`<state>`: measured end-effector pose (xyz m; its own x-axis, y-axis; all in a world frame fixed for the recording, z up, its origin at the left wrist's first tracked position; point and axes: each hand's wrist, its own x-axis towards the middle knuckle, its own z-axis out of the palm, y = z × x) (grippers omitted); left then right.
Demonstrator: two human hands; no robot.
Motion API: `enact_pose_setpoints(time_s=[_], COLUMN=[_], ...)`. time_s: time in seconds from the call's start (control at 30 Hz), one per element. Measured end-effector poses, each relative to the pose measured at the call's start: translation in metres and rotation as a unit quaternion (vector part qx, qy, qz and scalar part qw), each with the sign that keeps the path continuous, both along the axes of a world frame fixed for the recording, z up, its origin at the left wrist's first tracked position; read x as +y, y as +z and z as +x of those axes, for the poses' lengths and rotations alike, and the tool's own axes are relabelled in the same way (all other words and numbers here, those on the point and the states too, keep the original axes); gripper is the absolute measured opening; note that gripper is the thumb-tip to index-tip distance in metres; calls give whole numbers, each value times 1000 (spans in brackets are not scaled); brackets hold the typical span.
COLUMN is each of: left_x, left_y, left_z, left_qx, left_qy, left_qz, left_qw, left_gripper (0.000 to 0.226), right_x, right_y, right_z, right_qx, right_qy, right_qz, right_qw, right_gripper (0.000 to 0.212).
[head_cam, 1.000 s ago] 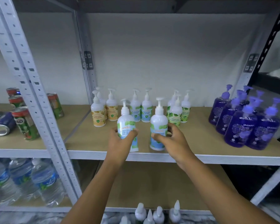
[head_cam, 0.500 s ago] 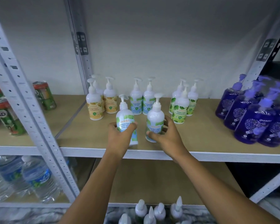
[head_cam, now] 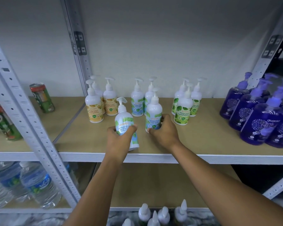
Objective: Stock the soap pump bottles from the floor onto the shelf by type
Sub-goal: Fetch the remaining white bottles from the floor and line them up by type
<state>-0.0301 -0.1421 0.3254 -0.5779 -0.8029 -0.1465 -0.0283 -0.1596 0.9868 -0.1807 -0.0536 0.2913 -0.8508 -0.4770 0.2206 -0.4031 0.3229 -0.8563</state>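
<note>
Gripping one cool mint pump bottle per hand, you look to be at the placing step. Your left hand (head_cam: 119, 137) wraps the lower body of the left bottle (head_cam: 123, 119), fingers curled across the label; the bottle leans left, and I cannot tell if its base touches the shelf (head_cam: 203, 141) near the front edge. Your right hand (head_cam: 163, 132) curls round the base of the right bottle (head_cam: 153, 111), thumb in front and fingers behind. That one stands upright on the shelf, just in front of the cool mint pair (head_cam: 137, 103) at the back. Both forearms reach up and forward from below, wrists roughly straight. Handling guess: rigid plastic, smooth glossy label so likely a bit slippery, probably full so moderate weight, not fragile. The tall thin pump head makes it top-heavy and easy to tip. Hold the body low or mid, as you do now, never by the pump neck. Level the left bottle before you let go. Slide both back into the blue group, between the yellow-label bottles (head_cam: 95, 108) and the green-label bottles (head_cam: 184, 110); the gaps are tight, so watch for knocking neighbours. Purple bottles (head_cam: 258, 118) sit well apart at right. More floor bottles (head_cam: 163, 214) wait below.
</note>
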Motion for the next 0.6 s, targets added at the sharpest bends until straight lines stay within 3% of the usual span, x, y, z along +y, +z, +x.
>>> enact_pose_setpoints(time_s=[0.6], left_x=[-8], left_y=[-1], left_z=[-5], left_qx=[-4], left_qy=[13], left_qz=[29], left_qw=[999], left_gripper=[52], right_x=[-30], right_y=[0], right_z=[-25], right_qx=[-2], right_qy=[-15], right_qz=[3], right_qw=[1000], right_gripper=[46])
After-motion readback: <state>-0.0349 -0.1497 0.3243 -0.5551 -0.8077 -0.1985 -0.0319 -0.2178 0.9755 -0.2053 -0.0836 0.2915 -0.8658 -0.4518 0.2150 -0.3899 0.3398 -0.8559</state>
